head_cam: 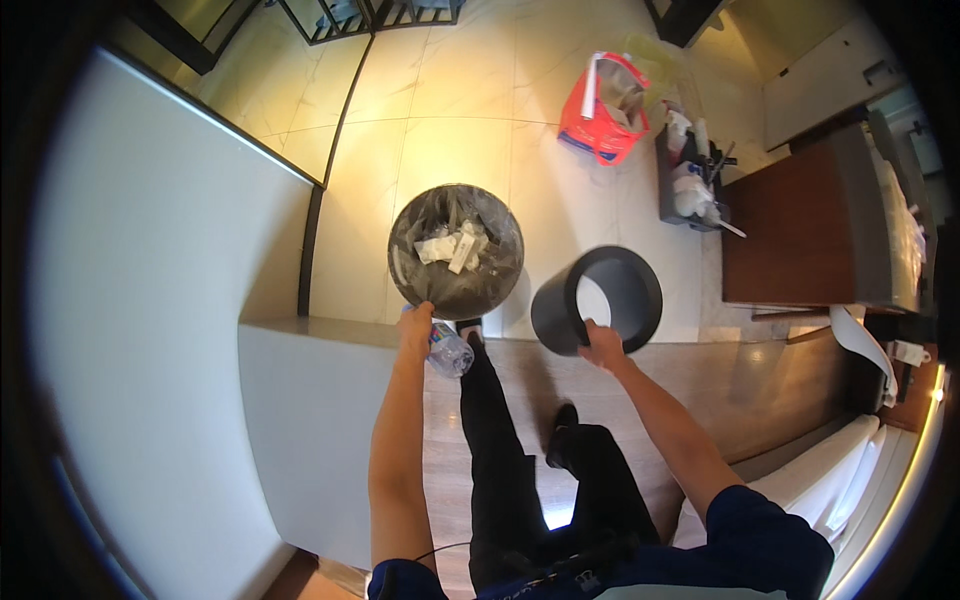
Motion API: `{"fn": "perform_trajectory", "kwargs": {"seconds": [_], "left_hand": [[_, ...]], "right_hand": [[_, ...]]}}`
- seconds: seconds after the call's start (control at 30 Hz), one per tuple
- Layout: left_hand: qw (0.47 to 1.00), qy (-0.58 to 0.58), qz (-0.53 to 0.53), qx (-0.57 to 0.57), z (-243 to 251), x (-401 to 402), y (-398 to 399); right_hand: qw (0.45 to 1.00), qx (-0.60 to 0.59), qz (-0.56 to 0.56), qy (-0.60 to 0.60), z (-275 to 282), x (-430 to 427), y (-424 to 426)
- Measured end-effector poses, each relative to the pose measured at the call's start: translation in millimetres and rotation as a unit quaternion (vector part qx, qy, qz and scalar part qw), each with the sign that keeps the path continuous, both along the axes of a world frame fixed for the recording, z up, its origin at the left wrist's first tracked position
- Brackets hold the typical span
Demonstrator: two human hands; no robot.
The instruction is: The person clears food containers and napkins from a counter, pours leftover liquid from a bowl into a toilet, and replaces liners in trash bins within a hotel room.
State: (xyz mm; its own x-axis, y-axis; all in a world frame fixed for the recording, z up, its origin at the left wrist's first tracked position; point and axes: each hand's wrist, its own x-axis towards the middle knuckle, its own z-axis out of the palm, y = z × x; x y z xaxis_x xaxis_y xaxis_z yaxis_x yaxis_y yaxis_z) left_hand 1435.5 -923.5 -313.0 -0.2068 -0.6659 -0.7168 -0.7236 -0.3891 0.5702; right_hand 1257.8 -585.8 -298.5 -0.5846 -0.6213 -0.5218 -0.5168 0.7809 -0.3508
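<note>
My left hand (417, 327) grips the near rim of a round dark waste bin (480, 289) lined with a clear plastic bag. White crumpled paper and small packets (459, 247) lie inside the liner. A clear plastic bottle (450, 355) with a coloured label hangs by the same hand, just below the bin; how its neck is held is hidden. To the right, my right hand (602, 345) holds the rim of a second black round bin (553, 309), tipped so that its mouth shows. A white round patch shows inside this bin.
Ahead on the marble-look tiles stands an open red bag (600, 135). Beside it, a dark caddy (679, 214) holds spray bottles and brushes. A brown wooden cabinet (787, 225) is at the right, a pale wall (172, 202) at the left. Wood-look flooring (697, 382) meets the tiles.
</note>
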Motion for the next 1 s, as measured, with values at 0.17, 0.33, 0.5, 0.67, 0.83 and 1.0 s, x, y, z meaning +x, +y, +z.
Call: {"fn": "perform_trajectory", "kwargs": {"seconds": [0.17,0.33,0.5,0.67,0.83,1.0], "left_hand": [[0.999,-0.033,-0.006,0.018,-83.1,-22.0,-136.6],[0.999,-0.024,0.038,0.011,-193.3,51.0,-190.1],[0.992,0.005,0.116,0.058,-245.0,94.5,-213.5],[0.986,0.034,0.156,-0.051,-209.6,98.4,-202.8],[0.951,-0.105,0.059,-0.286,-158.2,74.5,-193.8],[0.927,-0.019,0.077,-0.368,-100.0,62.7,-186.8]], "right_hand": [[0.996,0.011,0.078,0.039,-59.8,-30.1,-163.0],[0.989,0.000,0.104,0.107,-132.8,6.6,-250.4],[0.975,-0.087,0.079,0.191,-162.1,30.0,-309.5],[0.945,-0.322,0.036,0.036,-158.7,41.7,-407.8],[0.986,-0.142,-0.068,0.052,-191.2,13.7,-489.7],[0.951,-0.301,0.029,0.064,-175.8,14.7,-472.9]]}}
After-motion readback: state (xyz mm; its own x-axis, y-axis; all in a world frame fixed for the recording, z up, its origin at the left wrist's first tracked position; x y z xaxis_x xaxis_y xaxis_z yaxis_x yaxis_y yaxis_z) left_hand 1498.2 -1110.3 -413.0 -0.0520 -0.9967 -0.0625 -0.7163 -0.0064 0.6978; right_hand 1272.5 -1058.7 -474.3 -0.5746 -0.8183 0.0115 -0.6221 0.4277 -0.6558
